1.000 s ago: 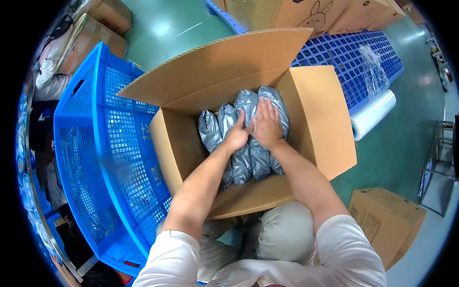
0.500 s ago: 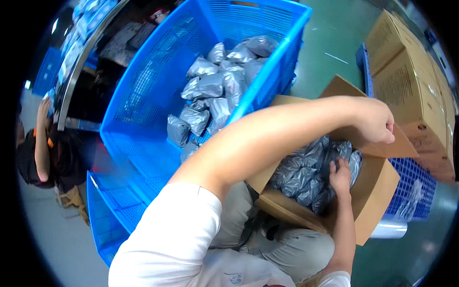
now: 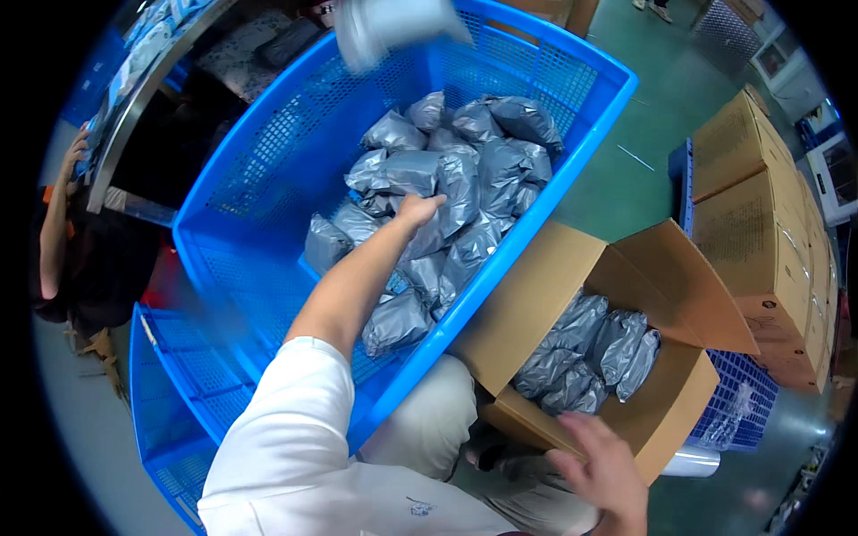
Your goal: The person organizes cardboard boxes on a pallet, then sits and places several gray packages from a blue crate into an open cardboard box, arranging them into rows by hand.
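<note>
My left hand (image 3: 418, 211) is stretched into the large blue mesh crate (image 3: 268, 232), fingers curled down onto a pile of grey plastic mailer bags (image 3: 447, 192); it touches the topmost bags, but whether it has one gripped I cannot tell. The bags fill the middle and far right part of the crate, heaped against its right wall, with bare mesh floor showing on the left side.

My right hand (image 3: 606, 469) hangs low, fingers loosely spread and holding nothing, just beside the near corner of an open cardboard box (image 3: 536, 304). The box stands touching the crate's right wall, flaps folded outward. Inside it lie more grey bags (image 3: 585, 353), packed side by side across the bottom.

A second blue crate (image 3: 170, 393) sits to my lower left. Closed cardboard cartons (image 3: 760, 223) are stacked at the right. Another person's arm (image 3: 55, 223) shows at the far left edge.
</note>
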`<state>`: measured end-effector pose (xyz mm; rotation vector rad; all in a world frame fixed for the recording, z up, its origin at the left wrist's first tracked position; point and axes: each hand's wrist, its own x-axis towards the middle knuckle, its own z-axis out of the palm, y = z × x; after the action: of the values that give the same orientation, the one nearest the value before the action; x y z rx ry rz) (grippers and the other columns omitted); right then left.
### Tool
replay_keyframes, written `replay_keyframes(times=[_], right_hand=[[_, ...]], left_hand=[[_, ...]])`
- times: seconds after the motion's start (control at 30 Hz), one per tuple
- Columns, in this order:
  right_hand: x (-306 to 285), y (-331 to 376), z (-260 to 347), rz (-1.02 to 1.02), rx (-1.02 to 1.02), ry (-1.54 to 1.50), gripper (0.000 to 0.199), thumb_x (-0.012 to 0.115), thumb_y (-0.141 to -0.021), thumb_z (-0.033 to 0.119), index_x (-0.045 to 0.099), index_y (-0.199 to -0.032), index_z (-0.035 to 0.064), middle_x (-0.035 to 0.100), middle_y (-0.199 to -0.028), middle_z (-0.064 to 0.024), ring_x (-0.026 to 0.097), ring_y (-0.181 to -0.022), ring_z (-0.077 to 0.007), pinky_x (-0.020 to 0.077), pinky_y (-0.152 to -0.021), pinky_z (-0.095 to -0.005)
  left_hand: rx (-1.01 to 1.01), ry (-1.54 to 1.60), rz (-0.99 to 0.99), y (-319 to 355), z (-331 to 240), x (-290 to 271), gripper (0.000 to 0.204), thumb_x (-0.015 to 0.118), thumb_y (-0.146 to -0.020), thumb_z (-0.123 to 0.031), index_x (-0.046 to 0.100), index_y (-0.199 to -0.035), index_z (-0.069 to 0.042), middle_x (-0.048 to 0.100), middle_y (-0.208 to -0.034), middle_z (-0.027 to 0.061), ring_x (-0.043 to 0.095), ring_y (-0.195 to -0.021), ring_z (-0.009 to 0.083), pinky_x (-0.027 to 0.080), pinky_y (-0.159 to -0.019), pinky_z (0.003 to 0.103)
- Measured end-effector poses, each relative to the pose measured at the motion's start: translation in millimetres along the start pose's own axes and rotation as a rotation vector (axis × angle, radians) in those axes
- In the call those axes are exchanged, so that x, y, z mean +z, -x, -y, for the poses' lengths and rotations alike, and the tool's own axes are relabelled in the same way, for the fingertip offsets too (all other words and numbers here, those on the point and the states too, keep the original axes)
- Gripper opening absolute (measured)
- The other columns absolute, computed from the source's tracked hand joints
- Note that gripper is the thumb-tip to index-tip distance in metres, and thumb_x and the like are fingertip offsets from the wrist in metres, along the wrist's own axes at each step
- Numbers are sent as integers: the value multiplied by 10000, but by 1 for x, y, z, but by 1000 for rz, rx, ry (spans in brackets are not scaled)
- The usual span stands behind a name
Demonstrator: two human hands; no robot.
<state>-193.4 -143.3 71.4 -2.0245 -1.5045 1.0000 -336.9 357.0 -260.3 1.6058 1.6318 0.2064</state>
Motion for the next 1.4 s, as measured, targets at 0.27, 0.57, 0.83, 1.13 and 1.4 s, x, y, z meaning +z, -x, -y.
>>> replay_keyframes(times=[0.27,0.57,0.83,1.13,1.4], right_hand=[[55,-40,11,25,-2,76,445,694,-901,328,622,-1207,14,656,-1008,-197,653,-881,-387,539,-766,-441],[55,-44,-37,-13,200,88,398,662,-927,315,642,-1189,16,678,-1041,-201,668,-936,-382,547,-828,-438],[39,-49,-34,-196,279,-325,399,700,-916,163,594,-1265,2,695,-1086,-165,690,-991,-257,544,-876,-370],[27,-94,17,-689,-310,-1030,1195,752,-727,698,174,-1570,79,452,-1476,-164,472,-1349,-295,318,-1149,-436],[25,-71,-31,-619,-291,-1742,824,539,-905,624,391,-1483,56,509,-1429,-158,533,-1274,-328,423,-1092,-505]], left_hand=[[-7,-83,286,43,-22,117,1161,588,-735,-832,260,-1553,-76,179,-1619,196,176,-1488,350,177,-1186,510],[29,-221,177,14,-72,82,1109,734,-700,-636,329,-1527,-17,394,-1542,226,419,-1407,363,341,-1148,437],[196,788,383,67,-45,-10,579,772,-802,-317,621,-1144,125,709,-1015,175,709,-841,233,563,-774,343],[1252,303,808,260,-236,-150,697,860,-718,-232,579,-1305,17,644,-1207,85,616,-1077,185,494,-964,355],[1028,771,1161,283,-205,-67,364,648,-962,-164,603,-1270,24,718,-1042,102,689,-936,173,541,-872,315]])
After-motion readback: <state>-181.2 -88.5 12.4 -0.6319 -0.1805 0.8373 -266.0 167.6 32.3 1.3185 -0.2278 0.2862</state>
